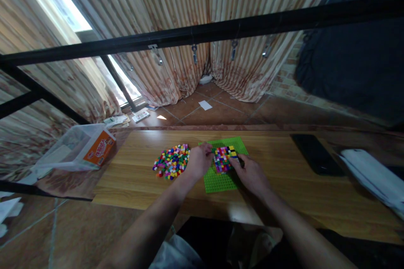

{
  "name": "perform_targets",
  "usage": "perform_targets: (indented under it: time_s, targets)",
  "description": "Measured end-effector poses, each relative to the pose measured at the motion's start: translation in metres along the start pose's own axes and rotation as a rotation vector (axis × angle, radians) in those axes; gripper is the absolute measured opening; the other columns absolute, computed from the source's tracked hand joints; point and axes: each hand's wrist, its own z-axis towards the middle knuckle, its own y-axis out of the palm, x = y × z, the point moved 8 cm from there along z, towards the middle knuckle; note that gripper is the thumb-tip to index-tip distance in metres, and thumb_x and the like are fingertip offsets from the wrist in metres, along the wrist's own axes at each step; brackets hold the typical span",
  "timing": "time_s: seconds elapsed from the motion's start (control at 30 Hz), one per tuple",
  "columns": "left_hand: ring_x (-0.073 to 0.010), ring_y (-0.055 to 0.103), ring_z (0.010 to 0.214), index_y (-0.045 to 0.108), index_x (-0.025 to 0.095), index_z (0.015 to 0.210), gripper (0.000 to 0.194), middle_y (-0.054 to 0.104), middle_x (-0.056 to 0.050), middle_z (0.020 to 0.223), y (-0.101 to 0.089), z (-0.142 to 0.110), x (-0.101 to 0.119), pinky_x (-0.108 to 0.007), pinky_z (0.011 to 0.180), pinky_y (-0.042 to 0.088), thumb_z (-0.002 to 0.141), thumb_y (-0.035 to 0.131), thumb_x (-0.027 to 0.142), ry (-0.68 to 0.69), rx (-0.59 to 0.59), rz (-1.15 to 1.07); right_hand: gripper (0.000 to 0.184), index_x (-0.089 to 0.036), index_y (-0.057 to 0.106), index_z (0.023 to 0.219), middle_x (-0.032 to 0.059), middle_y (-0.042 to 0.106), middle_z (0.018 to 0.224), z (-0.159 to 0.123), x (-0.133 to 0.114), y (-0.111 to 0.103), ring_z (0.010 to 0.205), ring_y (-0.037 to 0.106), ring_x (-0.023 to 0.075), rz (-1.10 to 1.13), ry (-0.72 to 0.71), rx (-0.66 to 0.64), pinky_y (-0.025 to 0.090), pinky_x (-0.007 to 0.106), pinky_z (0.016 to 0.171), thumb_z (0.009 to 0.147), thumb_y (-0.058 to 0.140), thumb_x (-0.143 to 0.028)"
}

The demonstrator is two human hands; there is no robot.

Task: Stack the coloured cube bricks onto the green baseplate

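A square block of small multicoloured toy bricks [223,160] sits over a green studded baseplate [217,185]. My right hand [251,173] grips the block's right edge, with the thumb over its top and the other fingers partly hidden. At the block's upper left corner, my left hand [200,160] has its fingers pressed together; what is between them is too small to make out. A loose pile of coloured bricks [173,161] lies on the wooden table just left of my left hand.
The wooden table [132,168] carries a black phone-like slab [316,154] at right, with a white object [372,172] beyond it. A clear plastic bin [67,155] with an orange label stands off the left end. A black metal bar [176,35] crosses in front of the curtains [176,0].
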Motion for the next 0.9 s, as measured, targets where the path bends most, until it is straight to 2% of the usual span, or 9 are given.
perform_targets:
  time_s: [0.43,0.63,0.9]
  targets:
    - [-0.0161,0.072,0.087,0.071,0.015,0.098,0.023,0.076,-0.006,0.095,-0.0025,-0.0008,0.0058,-0.028,0.086,0.055,0.081,0.058,0.007,-0.013,0.000,0.037,0.043,-0.015,0.069,0.100,0.0146,0.072,0.095,-0.0001,-0.0024,-0.0015,0.086,0.067,0.0255,-0.011,-0.007,-0.003,0.046,0.033,0.076,0.095,0.044,-0.049]
    - [-0.0164,0.071,0.083,0.072,0.017,0.094,0.021,0.076,-0.005,0.090,-0.0006,-0.0026,0.0049,-0.027,0.081,0.055,0.084,0.055,0.009,-0.006,-0.006,0.020,0.042,-0.016,0.069,0.100,0.0148,0.072,0.096,0.0004,-0.0007,-0.0007,0.087,0.067,0.0259,-0.010,-0.016,-0.002,0.047,0.033,0.077,0.094,0.044,-0.049]
    - [-0.0159,0.070,0.085,0.071,0.017,0.093,0.020,0.076,-0.004,0.089,0.0013,-0.0046,0.0014,-0.027,0.083,0.054,0.083,0.056,0.008,-0.005,0.013,-0.092,0.043,-0.014,0.068,0.101,0.0156,0.072,0.099,0.0012,-0.0009,0.0004,0.089,0.067,0.0264,-0.028,-0.021,-0.023,0.046,0.033,0.078,0.095,0.043,-0.049]
